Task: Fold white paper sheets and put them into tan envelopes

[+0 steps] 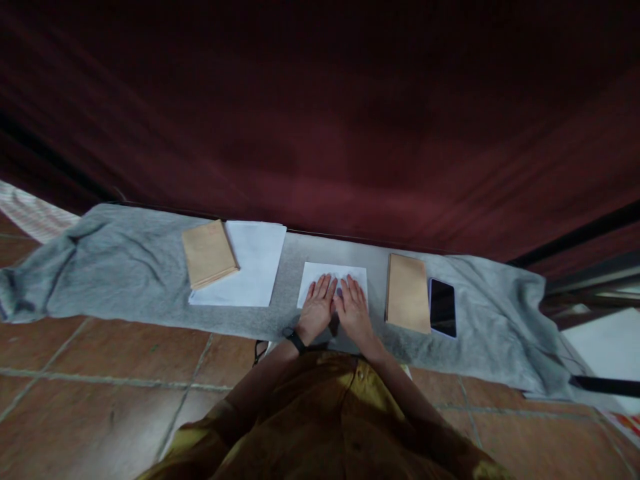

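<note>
Both palms press down on a white sheet of paper (311,272), which looks folded and lies on a grey cloth. My left hand (318,311), with a dark watch on its wrist, rests flat with its fingers stretched forward. Beside it, my right hand (353,311) lies flat too, fingers slightly spread, the thumbs close together. The hands cover the sheet's near part. To the right lies a stack of brown envelopes (409,293). Over to the left, another stack of brown envelopes (207,252) sits on a pile of larger white paper (256,260).
A phone (443,308) with a dark screen lies right of the envelopes. Grey cloth (135,267) covers the long, narrow surface, bunched at both ends. Behind it rises a dark red fabric wall (320,147). Brown tiles (115,400) form the floor below.
</note>
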The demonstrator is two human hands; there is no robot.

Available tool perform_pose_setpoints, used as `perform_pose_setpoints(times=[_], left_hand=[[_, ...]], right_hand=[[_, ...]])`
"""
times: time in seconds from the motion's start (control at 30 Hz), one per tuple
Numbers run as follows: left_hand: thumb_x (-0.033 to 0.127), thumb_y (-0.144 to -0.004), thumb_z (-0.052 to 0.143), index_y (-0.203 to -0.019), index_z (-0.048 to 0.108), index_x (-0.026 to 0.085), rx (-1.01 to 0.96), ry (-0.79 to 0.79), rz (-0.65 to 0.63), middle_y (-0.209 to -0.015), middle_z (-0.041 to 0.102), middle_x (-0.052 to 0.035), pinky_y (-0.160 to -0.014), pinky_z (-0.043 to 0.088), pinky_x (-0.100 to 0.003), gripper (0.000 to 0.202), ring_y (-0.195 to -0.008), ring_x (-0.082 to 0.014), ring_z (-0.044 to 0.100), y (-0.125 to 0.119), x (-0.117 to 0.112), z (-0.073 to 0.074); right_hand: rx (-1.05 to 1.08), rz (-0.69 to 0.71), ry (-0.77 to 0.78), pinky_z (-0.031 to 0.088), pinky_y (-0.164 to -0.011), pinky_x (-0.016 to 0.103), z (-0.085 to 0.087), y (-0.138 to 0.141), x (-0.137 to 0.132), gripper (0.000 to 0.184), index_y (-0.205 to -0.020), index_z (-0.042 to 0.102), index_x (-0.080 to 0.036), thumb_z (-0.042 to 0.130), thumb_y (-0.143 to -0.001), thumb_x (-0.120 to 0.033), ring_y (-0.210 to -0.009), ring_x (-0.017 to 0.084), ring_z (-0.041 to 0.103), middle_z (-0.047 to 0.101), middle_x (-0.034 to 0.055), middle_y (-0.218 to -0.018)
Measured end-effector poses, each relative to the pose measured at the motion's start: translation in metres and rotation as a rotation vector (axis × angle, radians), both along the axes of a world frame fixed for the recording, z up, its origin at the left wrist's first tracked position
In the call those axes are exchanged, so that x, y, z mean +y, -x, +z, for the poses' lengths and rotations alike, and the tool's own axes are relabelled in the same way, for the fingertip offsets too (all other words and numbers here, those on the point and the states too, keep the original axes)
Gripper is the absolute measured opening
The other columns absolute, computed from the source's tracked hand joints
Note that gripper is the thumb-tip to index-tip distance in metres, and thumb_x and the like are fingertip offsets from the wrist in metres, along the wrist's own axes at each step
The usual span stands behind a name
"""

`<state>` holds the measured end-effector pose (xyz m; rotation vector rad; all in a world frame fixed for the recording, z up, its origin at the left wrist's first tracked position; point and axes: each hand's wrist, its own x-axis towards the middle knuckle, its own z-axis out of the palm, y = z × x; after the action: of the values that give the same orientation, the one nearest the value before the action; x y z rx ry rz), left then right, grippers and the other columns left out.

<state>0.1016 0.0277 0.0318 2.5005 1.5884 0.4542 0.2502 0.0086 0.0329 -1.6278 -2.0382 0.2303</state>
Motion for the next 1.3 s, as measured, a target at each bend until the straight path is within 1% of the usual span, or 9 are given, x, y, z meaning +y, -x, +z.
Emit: perform_pose_setpoints(times=[0.17,0.37,0.47,0.67,0.93,1.07,1.13,1.2,1.3], left_hand=[[0.015,-0.095,0.039,-0.162,0.028,0.013,0.104,0.007,-0.041,-0.168,0.030,-0.0179,-0.127,0.024,-0.054,0.068,-0.158,-0.0279,0.022,-0.007,-0.001,-0.010],[0.019,-0.100,0.034,-0.160,0.030,0.009,0.093,0.005,-0.031,-0.167,0.032,-0.0155,-0.129,0.021,-0.049,0.061,-0.158,-0.0245,0.022,0.002,-0.001,-0.005],[0.027,-0.103,0.034,-0.159,0.031,0.008,0.076,-0.003,0.018,-0.167,0.031,-0.0159,-0.129,0.022,-0.048,0.059,-0.158,-0.0246,0.022,0.010,0.001,-0.004],[0.038,-0.106,0.033,-0.160,0.030,0.008,0.036,-0.016,0.160,-0.165,0.034,-0.0185,-0.127,0.025,-0.050,0.062,-0.156,-0.0278,0.027,0.032,0.003,-0.004],[0.038,-0.105,0.034,-0.160,0.032,0.009,-0.012,-0.028,0.337,-0.163,0.037,-0.0203,-0.126,0.026,-0.056,0.062,-0.155,-0.0322,0.030,0.047,-0.002,-0.011],[0.035,-0.105,0.034,-0.161,0.028,0.007,-0.030,-0.073,0.421,-0.164,0.035,-0.0231,-0.125,0.026,-0.058,0.063,-0.155,-0.0342,0.029,0.046,-0.008,-0.009],[0.034,-0.105,0.034,-0.163,0.022,0.008,-0.036,-0.115,0.392,-0.165,0.032,-0.0219,-0.126,0.027,-0.057,0.064,-0.156,-0.0329,0.026,0.040,-0.014,-0.005],[0.032,-0.106,0.034,-0.164,0.019,0.011,-0.028,-0.130,0.275,-0.167,0.031,-0.0192,-0.126,0.028,-0.054,0.064,-0.157,-0.0299,0.023,0.030,-0.022,-0.002],[0.031,-0.106,0.034,-0.163,0.023,0.010,0.023,-0.080,0.082,-0.166,0.034,-0.0161,-0.127,0.029,-0.048,0.061,-0.157,-0.0260,0.026,0.012,-0.037,-0.001]], right_hand=[[-0.101,0.062,0.042,0.029,-0.125,0.053,-0.009,0.014,0.004,0.054,-0.157,0.040,-0.010,0.039,-0.107,-0.029,-0.155,0.029,0.031,0.038,0.0187,-0.164],[-0.120,-0.014,0.048,0.030,-0.124,0.054,-0.018,0.003,-0.001,0.059,-0.158,0.036,-0.006,0.042,-0.107,-0.034,-0.154,0.031,0.031,0.034,0.0223,-0.165],[-0.117,-0.048,0.020,0.030,-0.123,0.055,-0.023,-0.004,-0.003,0.062,-0.159,0.034,-0.005,0.043,-0.107,-0.038,-0.154,0.032,0.031,0.034,0.0232,-0.164],[-0.100,-0.138,-0.085,0.031,-0.122,0.055,-0.034,-0.018,-0.011,0.065,-0.161,0.029,-0.006,0.036,-0.108,-0.042,-0.154,0.032,0.032,0.035,0.0232,-0.164],[-0.091,-0.205,-0.109,0.035,-0.119,0.057,-0.039,-0.033,-0.021,0.065,-0.161,0.029,-0.007,0.035,-0.108,-0.043,-0.151,0.035,0.036,0.036,0.0243,-0.163],[-0.078,-0.211,-0.097,0.035,-0.120,0.057,-0.037,-0.034,-0.023,0.063,-0.161,0.029,-0.007,0.035,-0.108,-0.041,-0.151,0.035,0.036,0.036,0.0241,-0.163],[-0.081,-0.212,-0.089,0.034,-0.120,0.057,-0.036,-0.033,-0.023,0.063,-0.161,0.029,-0.006,0.036,-0.108,-0.040,-0.152,0.034,0.035,0.035,0.0243,-0.164],[-0.098,-0.210,-0.094,0.034,-0.120,0.057,-0.037,-0.033,-0.023,0.064,-0.161,0.028,-0.005,0.036,-0.108,-0.039,-0.152,0.035,0.034,0.035,0.0251,-0.164],[-0.126,-0.214,-0.122,0.036,-0.119,0.057,-0.037,-0.034,-0.023,0.063,-0.161,0.028,-0.005,0.035,-0.109,-0.039,-0.151,0.035,0.036,0.036,0.0254,-0.163]])
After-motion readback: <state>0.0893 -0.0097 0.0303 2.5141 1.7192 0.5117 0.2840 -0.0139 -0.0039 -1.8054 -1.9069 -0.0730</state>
